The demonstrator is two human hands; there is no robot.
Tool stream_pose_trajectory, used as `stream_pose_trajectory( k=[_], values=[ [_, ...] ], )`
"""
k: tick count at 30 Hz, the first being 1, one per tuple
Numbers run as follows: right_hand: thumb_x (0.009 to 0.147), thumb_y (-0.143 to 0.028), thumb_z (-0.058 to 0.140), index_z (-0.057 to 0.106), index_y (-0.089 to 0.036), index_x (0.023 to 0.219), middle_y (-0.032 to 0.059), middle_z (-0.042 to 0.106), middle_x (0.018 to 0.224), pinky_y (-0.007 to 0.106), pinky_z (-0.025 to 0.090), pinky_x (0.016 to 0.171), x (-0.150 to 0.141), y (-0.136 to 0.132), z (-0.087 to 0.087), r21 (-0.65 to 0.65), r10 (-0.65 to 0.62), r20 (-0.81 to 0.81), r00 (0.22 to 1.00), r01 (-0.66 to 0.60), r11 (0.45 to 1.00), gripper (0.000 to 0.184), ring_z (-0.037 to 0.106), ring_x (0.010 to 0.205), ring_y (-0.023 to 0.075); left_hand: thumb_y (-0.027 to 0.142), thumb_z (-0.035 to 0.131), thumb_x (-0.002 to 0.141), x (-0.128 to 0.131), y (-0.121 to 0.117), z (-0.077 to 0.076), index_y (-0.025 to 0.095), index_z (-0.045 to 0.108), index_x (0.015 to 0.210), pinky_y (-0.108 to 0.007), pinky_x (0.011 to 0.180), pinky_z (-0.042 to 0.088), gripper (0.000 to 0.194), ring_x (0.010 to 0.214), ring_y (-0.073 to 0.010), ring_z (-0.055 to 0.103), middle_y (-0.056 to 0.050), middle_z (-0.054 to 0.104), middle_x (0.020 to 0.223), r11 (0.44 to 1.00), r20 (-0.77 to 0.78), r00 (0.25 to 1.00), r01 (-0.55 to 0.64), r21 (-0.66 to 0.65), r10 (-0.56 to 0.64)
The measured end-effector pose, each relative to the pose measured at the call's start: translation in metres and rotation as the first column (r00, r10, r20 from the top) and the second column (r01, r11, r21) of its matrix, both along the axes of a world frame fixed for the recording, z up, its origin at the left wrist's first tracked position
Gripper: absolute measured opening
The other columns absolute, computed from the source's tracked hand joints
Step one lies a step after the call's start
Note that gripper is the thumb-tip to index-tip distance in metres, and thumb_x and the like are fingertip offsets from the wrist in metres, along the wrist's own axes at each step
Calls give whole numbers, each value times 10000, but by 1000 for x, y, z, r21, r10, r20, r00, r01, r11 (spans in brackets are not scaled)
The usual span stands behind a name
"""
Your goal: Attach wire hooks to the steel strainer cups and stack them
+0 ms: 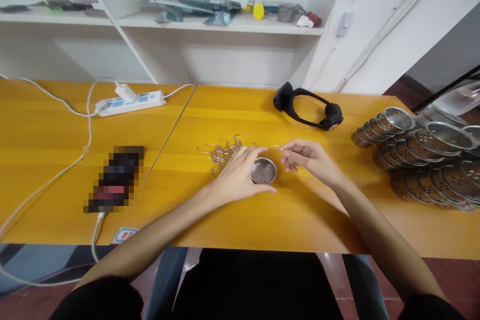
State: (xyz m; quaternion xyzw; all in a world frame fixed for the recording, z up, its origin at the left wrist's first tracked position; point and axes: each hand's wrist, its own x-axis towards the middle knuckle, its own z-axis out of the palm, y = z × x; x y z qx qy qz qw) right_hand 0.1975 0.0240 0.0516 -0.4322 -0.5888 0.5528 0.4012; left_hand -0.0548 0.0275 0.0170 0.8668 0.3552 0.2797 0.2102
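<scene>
A small perforated metal cup (263,171) stands upright on the yellow table, its rim facing up. My left hand (238,174) is curved around its left side, thumb and fingers stretched apart past the rim; I cannot tell how firmly it touches. To the right of the cup, my right hand (305,160) pinches a thin metal wire piece (275,146) between thumb and forefinger, its end pointing left above the cup's far rim. Behind my left fingers lies a tangled heap of curved metal wire hooks (221,154), partly hidden by that hand.
Stacks of perforated metal cups (420,150) lie at the right. A black headset-like band (309,107) rests toward the back. At left are a power strip (131,103), a blurred-out dark device (118,175) and a white cable (90,130). White shelving (225,25) stands behind.
</scene>
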Motion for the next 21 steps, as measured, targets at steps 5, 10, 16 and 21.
stream_pose_trajectory(
  k=[5,10,16,21],
  values=[
    [883,-572,806,710,-169,787,4,673,660,233,440,509,-11,-7,2,0,-1,96,995,1,1000,425,603,554,109,317,1008,677,5,-6,-11,238,244,1595,-650,1152,476,1197,1384,-419,547,-184,603,1428,988,31,999,28,-152,-24],
    [935,-599,735,628,-174,660,-43,517,575,243,367,546,-20,-15,4,105,-47,166,985,30,994,518,447,540,84,259,927,756,17,-15,-35,269,161,1617,-671,1176,459,1153,1375,-391,581,-164,595,1396,961,267,963,93,-259,-21],
    [1027,-572,599,648,-179,695,-9,573,654,273,409,645,-27,-21,-4,226,-137,203,969,90,970,517,511,645,122,347,916,764,25,-16,-55,251,326,1517,-680,1137,495,962,1347,-396,603,-189,562,1443,925,408,913,164,-343,-10],
    [1030,-468,620,724,-185,950,-3,650,764,266,412,594,-31,-21,-19,197,-64,122,991,39,980,312,519,593,109,338,911,774,21,-12,-52,240,428,1412,-647,1142,497,806,1351,-368,602,-175,565,1446,935,421,907,148,-322,2]
  ],
)
